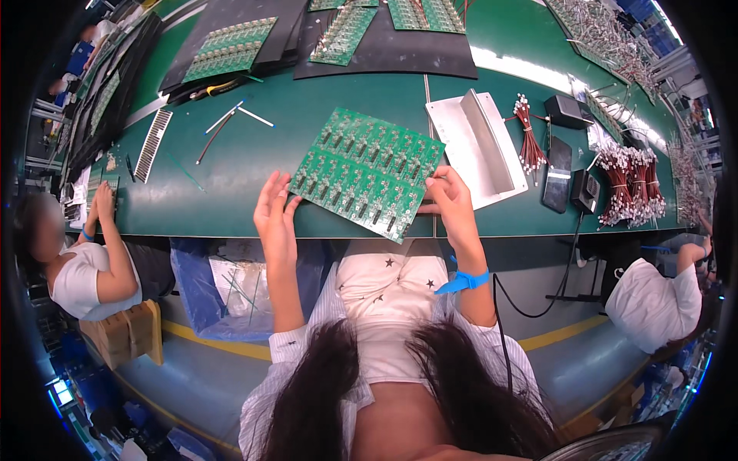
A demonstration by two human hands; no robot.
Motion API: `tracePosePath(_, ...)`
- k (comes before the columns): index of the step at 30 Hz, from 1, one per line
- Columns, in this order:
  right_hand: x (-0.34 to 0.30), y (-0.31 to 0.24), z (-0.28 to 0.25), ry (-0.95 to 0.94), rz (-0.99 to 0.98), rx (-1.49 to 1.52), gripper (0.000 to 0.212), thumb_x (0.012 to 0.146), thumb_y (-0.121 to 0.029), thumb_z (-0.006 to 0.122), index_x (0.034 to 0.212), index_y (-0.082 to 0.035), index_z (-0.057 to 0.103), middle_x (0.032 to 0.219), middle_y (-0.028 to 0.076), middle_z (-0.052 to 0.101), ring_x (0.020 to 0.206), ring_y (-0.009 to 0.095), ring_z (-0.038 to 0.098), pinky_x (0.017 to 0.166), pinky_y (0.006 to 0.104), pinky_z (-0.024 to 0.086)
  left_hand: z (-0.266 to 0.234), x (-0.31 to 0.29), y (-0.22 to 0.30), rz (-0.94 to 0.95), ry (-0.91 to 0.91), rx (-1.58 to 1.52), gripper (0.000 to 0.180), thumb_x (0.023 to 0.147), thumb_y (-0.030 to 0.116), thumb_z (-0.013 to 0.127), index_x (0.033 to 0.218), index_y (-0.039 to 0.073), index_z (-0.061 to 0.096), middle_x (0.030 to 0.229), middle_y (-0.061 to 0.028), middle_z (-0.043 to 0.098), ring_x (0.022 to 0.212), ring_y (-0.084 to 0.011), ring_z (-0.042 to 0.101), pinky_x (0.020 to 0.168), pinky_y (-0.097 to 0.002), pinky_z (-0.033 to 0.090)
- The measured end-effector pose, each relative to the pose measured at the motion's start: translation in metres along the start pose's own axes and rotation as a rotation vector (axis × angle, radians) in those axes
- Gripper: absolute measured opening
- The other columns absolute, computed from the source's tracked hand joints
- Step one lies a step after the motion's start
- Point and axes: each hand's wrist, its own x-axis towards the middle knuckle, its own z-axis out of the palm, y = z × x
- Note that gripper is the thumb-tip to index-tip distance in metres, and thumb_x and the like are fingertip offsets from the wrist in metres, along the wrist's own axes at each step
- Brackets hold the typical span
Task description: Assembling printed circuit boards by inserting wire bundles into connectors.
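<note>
A green circuit board panel with rows of small dark components is held tilted above the near part of the green table. My left hand is closed at its left corner, the fingertips at the edge. On the other side, my right hand pinches the right edge between thumb and fingers. A blue strap circles my right wrist. Close to the right hand lies a white angled sheet-metal piece, with a bundle of brown wires with white connectors beyond it.
More green panels lie on black mats at the back. Loose wires and a pale slotted strip are on the left. A phone, a black box and wire bundles stand right. Co-workers sit either side.
</note>
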Motion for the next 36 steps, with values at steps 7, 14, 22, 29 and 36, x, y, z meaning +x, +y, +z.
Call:
tracePosePath(7,0.009,-0.025,-0.005,-0.107,-0.296,-0.203,0.016,0.082,-0.005,0.054,0.095,0.001,0.048,0.083,0.004,0.055,0.071,0.012,0.057,0.062,0.0241,0.049,-0.002,0.026,0.019,-0.146,-0.286,0.073,0.042,0.086,0.024,0.043,0.121,0.000,0.041,0.113,-0.0115,0.050,0.088,-0.0145,0.049,0.077,-0.0288,0.041)
tracePosePath(14,0.022,-0.070,0.010,0.053,-0.421,-0.563,0.021,0.078,-0.002,0.057,0.098,0.004,0.057,0.076,0.008,0.061,0.068,0.010,0.058,0.061,0.0212,0.047,0.029,0.059,0.050,-0.070,-0.366,0.178,0.064,0.088,0.050,0.016,0.125,0.003,0.038,0.117,-0.0071,0.044,0.106,-0.0175,0.041,0.093,-0.0332,0.029)
tracePosePath(22,0.024,-0.033,0.001,0.077,-0.560,-0.552,0.035,0.090,-0.021,0.038,0.114,0.002,0.050,0.095,0.012,0.062,0.086,0.014,0.057,0.077,0.0223,0.042,0.038,0.036,0.020,-0.017,-0.315,-0.119,0.086,0.081,0.065,0.006,0.127,-0.004,0.032,0.129,-0.0104,0.036,0.120,-0.0197,0.033,0.100,-0.0305,0.022)
tracePosePath(29,0.014,-0.016,0.004,0.144,-0.339,-0.454,0.046,0.090,-0.027,0.039,0.124,0.005,0.036,0.114,0.013,0.051,0.107,0.016,0.045,0.088,0.0232,0.033,0.024,0.043,-0.002,0.088,-0.333,0.217,0.045,0.091,0.030,0.035,0.120,-0.004,0.042,0.130,-0.0154,0.036,0.124,-0.0227,0.028,0.102,-0.0315,0.018)
tracePosePath(36,0.005,0.003,-0.006,0.174,-0.081,-0.374,0.041,0.085,-0.014,0.048,0.120,0.007,0.040,0.105,0.010,0.053,0.088,0.011,0.050,0.077,0.0233,0.040,0.007,0.029,-0.011,0.314,-0.384,0.762,0.033,0.086,0.013,0.042,0.117,0.001,0.048,0.125,-0.0103,0.044,0.125,-0.0293,0.024,0.101,-0.0367,0.018)
